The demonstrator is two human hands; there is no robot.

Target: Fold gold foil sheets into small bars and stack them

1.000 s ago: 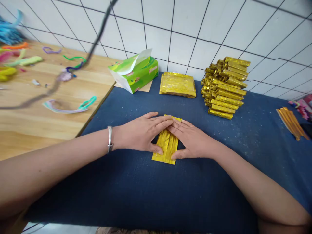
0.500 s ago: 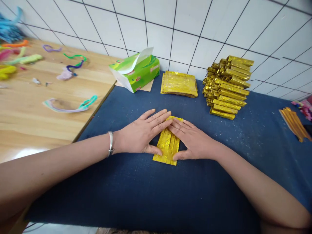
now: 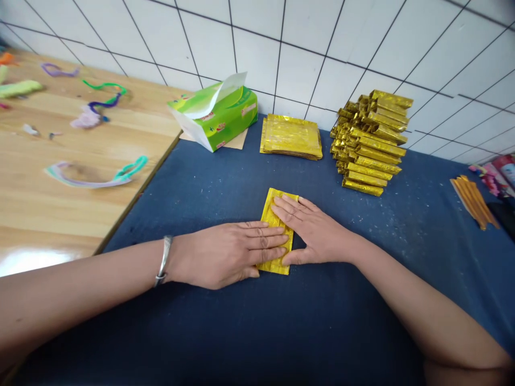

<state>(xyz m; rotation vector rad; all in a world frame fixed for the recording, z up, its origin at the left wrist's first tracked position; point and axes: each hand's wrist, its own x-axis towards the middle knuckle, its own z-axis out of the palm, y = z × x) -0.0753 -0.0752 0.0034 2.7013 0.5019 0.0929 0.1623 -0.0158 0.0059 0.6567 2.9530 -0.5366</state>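
Note:
A flat, creased piece of gold foil paper [image 3: 277, 197] lies on the dark blue cloth in front of me. Across its lower half rests my left hand [image 3: 229, 249], fingers stretched out and pressed flat; a silver bangle is on that wrist. My right hand [image 3: 316, 230] lies along the paper's right edge, fingertips on its upper part and thumb at the lower right. Both hands are open, and part of the paper is hidden beneath them. Behind it sits a flat stack of gold foil sheets [image 3: 290, 136].
A pile of folded gold foil strips [image 3: 372, 145] rises at the back right. A green tissue pack [image 3: 231, 115] stands at the back left by the wooden table [image 3: 100, 209], which carries coloured fuzzy stems. Orange-gold strips [image 3: 475, 201] lie far right. A tiled wall bounds the back.
My left hand has slid down from the paper's upper part to its lower half. My right hand stays nearly in place. The view has shifted slightly to the right.

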